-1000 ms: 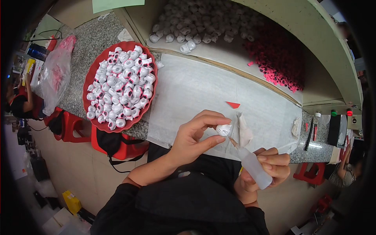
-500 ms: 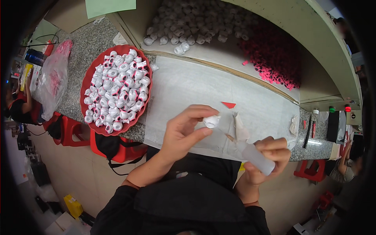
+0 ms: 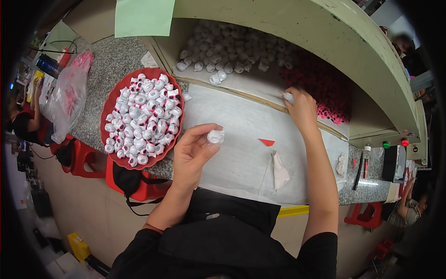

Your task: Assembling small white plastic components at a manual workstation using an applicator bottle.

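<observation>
My left hand (image 3: pixel 189 152) pinches a small white plastic figure piece (image 3: pixel 215 136) between thumb and fingertips, above the white paper sheet (image 3: pixel 237 118). Farther to the right, my right hand (image 3: pixel 304 109) reaches to the lip of the shelf, beside a heap of small pink-and-black pieces (image 3: pixel 331 114). It is closed around a pale squeeze bottle (image 3: pixel 288 97), of which only one end shows past the fingers. Whether its fingertips touch a pink piece is hidden. Left of my left hand stands a red scalloped tray (image 3: pixel 107 144) piled with white pieces that have pink-and-black parts.
Plain white pieces (image 3: pixel 232 46) lie heaped in the shelf under its overhanging top (image 3: pixel 325 25). A red triangular scrap (image 3: pixel 266 142) and a crumpled cloth (image 3: pixel 280 172) rest on the paper. A plastic bag (image 3: pixel 69 104) lies at left; red stools (image 3: pixel 83 160) stand below.
My right hand has moved away and up to the shelf with the bottle. My left hand has shifted left with the white piece. The head view has shifted slightly.
</observation>
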The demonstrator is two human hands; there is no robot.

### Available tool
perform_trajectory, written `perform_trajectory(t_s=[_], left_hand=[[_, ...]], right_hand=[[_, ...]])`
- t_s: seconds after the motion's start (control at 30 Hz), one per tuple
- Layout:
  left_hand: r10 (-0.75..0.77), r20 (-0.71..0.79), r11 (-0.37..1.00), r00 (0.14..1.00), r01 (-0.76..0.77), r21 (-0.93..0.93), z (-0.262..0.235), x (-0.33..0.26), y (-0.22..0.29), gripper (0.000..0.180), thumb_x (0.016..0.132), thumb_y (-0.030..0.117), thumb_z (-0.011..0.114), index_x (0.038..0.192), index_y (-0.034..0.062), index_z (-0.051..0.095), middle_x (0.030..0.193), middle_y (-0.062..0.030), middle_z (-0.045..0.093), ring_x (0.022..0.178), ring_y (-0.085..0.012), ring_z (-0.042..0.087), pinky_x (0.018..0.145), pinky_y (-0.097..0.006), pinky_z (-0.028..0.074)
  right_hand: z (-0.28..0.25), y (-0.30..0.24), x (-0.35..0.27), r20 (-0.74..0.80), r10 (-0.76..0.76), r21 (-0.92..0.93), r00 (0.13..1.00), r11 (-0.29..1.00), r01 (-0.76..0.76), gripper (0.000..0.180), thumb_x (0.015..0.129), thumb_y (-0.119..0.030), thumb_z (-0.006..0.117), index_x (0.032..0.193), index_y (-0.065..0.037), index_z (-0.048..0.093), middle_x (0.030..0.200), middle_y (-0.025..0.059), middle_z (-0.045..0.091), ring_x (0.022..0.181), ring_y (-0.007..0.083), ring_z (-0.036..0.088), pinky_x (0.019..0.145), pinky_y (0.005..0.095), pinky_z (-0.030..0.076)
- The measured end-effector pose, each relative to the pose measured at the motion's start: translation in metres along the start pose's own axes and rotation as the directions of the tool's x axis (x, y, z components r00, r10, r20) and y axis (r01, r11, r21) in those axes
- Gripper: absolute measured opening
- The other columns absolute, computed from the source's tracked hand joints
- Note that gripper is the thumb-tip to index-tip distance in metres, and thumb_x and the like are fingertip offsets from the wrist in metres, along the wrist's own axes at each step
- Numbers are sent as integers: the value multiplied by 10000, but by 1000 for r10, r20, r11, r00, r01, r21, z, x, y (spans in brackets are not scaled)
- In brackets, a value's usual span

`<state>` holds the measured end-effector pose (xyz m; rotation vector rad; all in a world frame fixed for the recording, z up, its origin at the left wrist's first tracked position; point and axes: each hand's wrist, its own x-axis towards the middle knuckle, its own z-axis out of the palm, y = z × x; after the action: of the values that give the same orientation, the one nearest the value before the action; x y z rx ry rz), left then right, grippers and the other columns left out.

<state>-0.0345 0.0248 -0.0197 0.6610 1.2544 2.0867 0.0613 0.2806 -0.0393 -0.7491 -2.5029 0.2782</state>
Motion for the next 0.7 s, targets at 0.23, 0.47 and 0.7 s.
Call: perform_trajectory(t_s=[0.23,0.47,0.7], left_hand=[[-75,73,993,995,81,-88,7,0,-9,347,716,-48,546,1051,-13,465,1024,-120,513,926,-161,499,808,-280,393],[64,231,988,971,-94,120,29,-9,-14,317,710,-92,536,1014,-27,474,1025,-164,498,967,-216,486,809,-304,396],[147,324,905,935,-259,337,33,-17,-4,290,681,-101,559,960,-30,527,1003,-181,516,955,-230,497,809,-298,397]], right_hand=[[-36,-36,-33,95,163,541,982,820,-188,90,664,8,614,716,5,541,724,99,577,601,146,543,511,231,415],[-74,-107,-95,386,146,911,911,98,-401,124,656,68,587,707,26,482,685,144,547,531,148,509,488,221,420],[-63,-112,-102,445,225,893,867,-37,-449,132,657,55,597,709,24,479,688,148,540,553,160,515,482,236,433]])
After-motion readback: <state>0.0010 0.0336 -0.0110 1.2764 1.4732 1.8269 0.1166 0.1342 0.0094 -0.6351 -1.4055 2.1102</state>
